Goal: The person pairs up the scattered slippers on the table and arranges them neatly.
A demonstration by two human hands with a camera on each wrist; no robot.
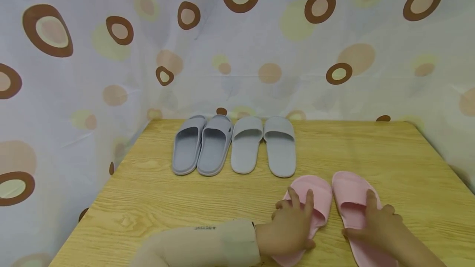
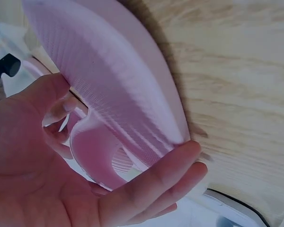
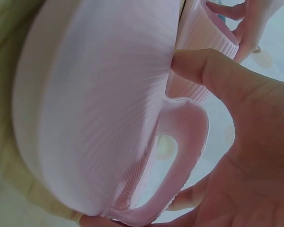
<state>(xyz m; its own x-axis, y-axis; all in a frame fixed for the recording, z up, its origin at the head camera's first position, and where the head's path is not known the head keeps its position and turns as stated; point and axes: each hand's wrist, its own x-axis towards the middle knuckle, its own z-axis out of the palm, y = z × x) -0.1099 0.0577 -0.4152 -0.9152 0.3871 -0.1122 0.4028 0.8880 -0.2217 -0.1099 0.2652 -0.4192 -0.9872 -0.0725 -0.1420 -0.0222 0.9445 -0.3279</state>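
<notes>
A pair of pink slippers lies at the front right of the wooden table, toes pointing away. My left hand (image 1: 287,230) grips the left pink slipper (image 1: 315,186) across its width, its fingers at the outer side near the strap and thumb at the inner edge. The right hand (image 1: 384,228) holds the right pink slipper (image 1: 349,188) the same way, with the thumb on the inner edge and fingers along the outer one. In the left wrist view, the ribbed footbed of the left slipper (image 2: 99,71) sits between thumb and fingertips. The right wrist view shows the right slipper's (image 3: 99,94) heel end close up.
Behind, near the table's back edge, stand two more pairs side by side: blue-grey slippers (image 1: 213,155) on the left and light grey slippers (image 1: 282,155) beside them. A curtain (image 1: 237,52) with brown and beige circles surrounds the wooden table (image 1: 148,201) at the back and sides.
</notes>
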